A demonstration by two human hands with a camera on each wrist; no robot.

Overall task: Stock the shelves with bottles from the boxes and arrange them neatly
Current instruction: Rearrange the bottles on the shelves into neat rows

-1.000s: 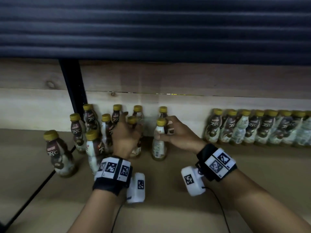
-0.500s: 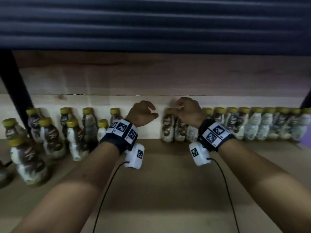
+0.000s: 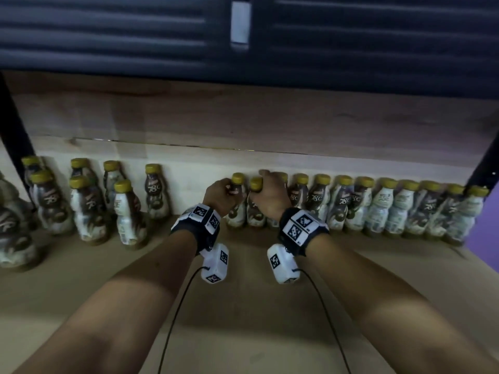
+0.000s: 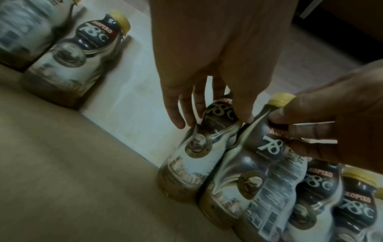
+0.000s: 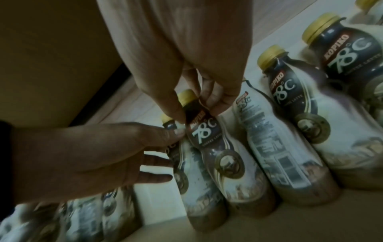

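Observation:
Two brown-and-white coffee bottles with yellow caps stand side by side at the left end of a long row of bottles along the shelf's back wall. My left hand grips the neck of the left bottle, also seen in the left wrist view as the left bottle. My right hand grips the neck of the right bottle just under its cap. The right wrist view shows my right hand pinching that right bottle. Both bottles are upright and touch each other.
A loose cluster of bottles stands at the left, and one single bottle sits apart with a gap before my hands. The wooden shelf is bare in front. Black posts frame the bay; an upper board hangs overhead.
Both hands moved right from the loose cluster to the left end of the row. The two bottles they carried now stand there against the row.

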